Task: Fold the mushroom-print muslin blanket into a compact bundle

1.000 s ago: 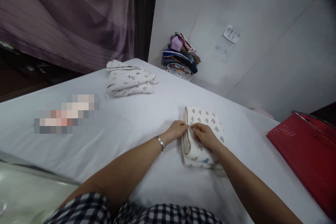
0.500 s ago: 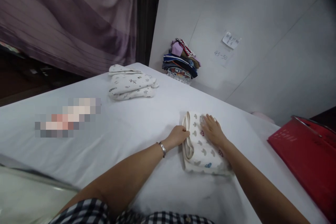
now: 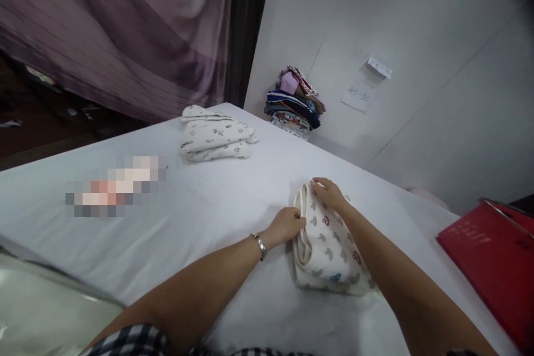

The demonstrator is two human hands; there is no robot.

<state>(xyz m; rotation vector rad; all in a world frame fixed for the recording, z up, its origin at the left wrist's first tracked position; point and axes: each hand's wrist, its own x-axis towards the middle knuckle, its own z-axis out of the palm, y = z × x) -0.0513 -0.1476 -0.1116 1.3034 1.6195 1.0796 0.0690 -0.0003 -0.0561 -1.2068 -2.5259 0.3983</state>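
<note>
A folded white garment [image 3: 329,250] printed with small grey, red and blue shapes lies on the white sheet [image 3: 217,206] in front of me. My left hand [image 3: 287,225], with a silver bracelet on its wrist, is closed on the garment's banded left edge. My right hand [image 3: 331,194] rests on the garment's far end, fingers curled over the top edge, pressing on the cloth.
Another folded white patterned garment [image 3: 217,136] lies farther back on the sheet. A stack of coloured folded clothes [image 3: 297,103] sits against the white wall, beside a paper note [image 3: 359,97]. A red container [image 3: 492,258] stands at the right. A purple curtain [image 3: 125,28] hangs at left.
My right hand slid from the garment's middle, over its top, to the far end. My left hand stayed gripping the left edge. The view shifted slightly.
</note>
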